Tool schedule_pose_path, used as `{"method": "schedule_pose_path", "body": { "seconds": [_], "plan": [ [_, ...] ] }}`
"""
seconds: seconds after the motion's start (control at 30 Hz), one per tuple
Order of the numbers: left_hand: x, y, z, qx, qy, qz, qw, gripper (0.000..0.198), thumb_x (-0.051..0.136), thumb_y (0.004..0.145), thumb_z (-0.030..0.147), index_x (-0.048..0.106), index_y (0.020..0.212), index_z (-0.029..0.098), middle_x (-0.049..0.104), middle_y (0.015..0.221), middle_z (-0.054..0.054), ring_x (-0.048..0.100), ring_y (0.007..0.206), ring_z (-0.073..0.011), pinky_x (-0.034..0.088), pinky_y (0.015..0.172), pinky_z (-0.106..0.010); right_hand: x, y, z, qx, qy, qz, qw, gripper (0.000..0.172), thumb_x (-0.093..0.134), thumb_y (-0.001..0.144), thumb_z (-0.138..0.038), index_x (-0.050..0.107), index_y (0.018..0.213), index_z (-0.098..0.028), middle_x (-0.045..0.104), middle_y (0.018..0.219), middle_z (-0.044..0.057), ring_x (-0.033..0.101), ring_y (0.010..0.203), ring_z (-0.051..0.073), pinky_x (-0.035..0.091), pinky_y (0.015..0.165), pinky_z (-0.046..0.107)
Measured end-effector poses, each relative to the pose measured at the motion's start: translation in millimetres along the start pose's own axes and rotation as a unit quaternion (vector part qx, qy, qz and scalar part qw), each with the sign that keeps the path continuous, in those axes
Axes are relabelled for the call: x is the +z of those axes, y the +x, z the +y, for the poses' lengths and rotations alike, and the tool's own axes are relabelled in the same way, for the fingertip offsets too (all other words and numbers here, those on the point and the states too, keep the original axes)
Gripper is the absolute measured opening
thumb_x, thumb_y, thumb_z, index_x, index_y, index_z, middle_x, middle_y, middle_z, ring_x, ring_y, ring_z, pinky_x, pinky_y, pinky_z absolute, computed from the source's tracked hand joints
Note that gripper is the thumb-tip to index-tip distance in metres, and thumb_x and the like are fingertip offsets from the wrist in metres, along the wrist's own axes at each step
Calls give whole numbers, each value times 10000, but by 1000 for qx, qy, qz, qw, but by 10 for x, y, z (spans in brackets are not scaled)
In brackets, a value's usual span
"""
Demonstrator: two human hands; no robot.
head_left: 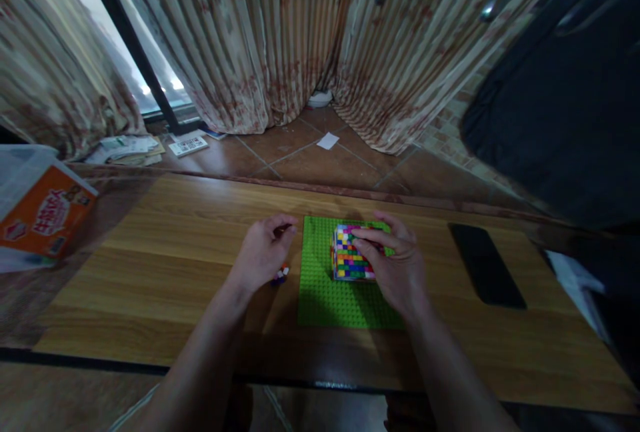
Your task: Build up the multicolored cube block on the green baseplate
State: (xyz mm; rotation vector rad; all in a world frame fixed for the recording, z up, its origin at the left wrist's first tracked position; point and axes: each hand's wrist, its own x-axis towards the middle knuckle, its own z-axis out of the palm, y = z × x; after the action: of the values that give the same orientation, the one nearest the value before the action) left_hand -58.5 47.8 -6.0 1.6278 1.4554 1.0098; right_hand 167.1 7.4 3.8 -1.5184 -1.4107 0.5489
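A block built of many coloured toy bricks (347, 260) stands on a green studded baseplate (320, 302). My right hand (400, 265) reaches over it from the right, partly covering it. Its thumb and forefinger come together at the block's top; whatever they pinch there is too small to make out. Left of the baseplate, my left hand (263, 252) hovers over the table with thumb and fingertips drawn together; anything between them is hidden. A few loose small bricks (282, 274), white and dark ones among them, lie beside and partly under the left hand.
The wooden table (165, 252) carries a dark phone (486, 264) at the right. A clear plastic tub with an orange label (50, 212) is at the far left. Beyond the table, curtains (240, 52) hang to a tiled floor, with papers (125, 149) on it.
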Motion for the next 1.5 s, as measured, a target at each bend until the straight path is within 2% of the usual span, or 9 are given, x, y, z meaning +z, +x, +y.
{"method": "schedule_pose_path", "body": {
  "seconds": [0.1,0.27,0.6,0.67,0.8,0.9,1.0,1.3,1.5],
  "plan": [
    [-5,-4,9,2,2,9,1000,242,563,804,285,737,932,175,758,862,-33,682,759,-177,538,744,-291,34,38,50,64,82,-22,994,145,766,728,-378,802,856,-321,567,1366,38,553,1212,278,506,949,507],
    [-12,-11,38,6,2,3,1000,223,566,817,266,735,924,167,755,828,-34,683,740,-173,541,739,-290,56,86,117,138,197,-62,969,229,830,629,-370,802,842,-288,602,1347,63,573,1216,278,521,929,469],
    [-3,-20,34,13,35,-1,999,231,537,843,257,732,927,165,746,815,-25,681,766,-171,532,756,-277,39,87,85,146,219,-68,962,239,857,592,-348,801,817,-288,673,1243,40,597,1178,257,504,958,441],
    [-1,-19,29,12,38,-3,999,234,538,844,259,733,925,158,745,814,-31,682,766,-175,529,754,-279,35,87,71,154,234,-64,958,270,867,580,-357,799,833,-289,690,1225,33,622,1132,247,527,919,422],
    [0,-20,44,6,35,0,999,227,542,842,249,736,924,165,751,819,-32,683,748,-176,531,749,-285,27,94,26,192,271,-46,942,353,847,622,-447,790,921,-269,753,1080,50,689,908,215,577,777,389],
    [-2,-24,61,6,33,-1,999,219,549,837,244,735,925,170,754,828,-33,685,746,-176,528,743,-282,33,102,8,201,261,-49,943,382,830,643,-482,782,942,-249,769,928,40,687,761,186,585,696,357],
    [-1,-24,64,8,34,-2,999,213,551,837,240,735,918,168,756,840,-34,687,749,-173,525,745,-278,47,106,11,205,240,-59,947,401,828,642,-484,775,953,-238,760,850,23,673,692,170,584,656,343],
    [13,-23,55,14,50,1,999,215,538,843,230,735,913,177,751,810,-19,680,737,-165,526,744,-269,59,115,-40,176,158,-46,971,406,787,669,-494,768,951,-202,741,810,32,648,670,168,552,614,317],
    [16,-26,56,15,54,-6,998,235,527,849,238,740,929,181,756,833,-21,683,745,-168,521,735,-269,63,114,-4,131,106,-46,985,368,731,729,-488,765,955,-199,741,902,51,646,731,169,539,655,317]
  ]
}}
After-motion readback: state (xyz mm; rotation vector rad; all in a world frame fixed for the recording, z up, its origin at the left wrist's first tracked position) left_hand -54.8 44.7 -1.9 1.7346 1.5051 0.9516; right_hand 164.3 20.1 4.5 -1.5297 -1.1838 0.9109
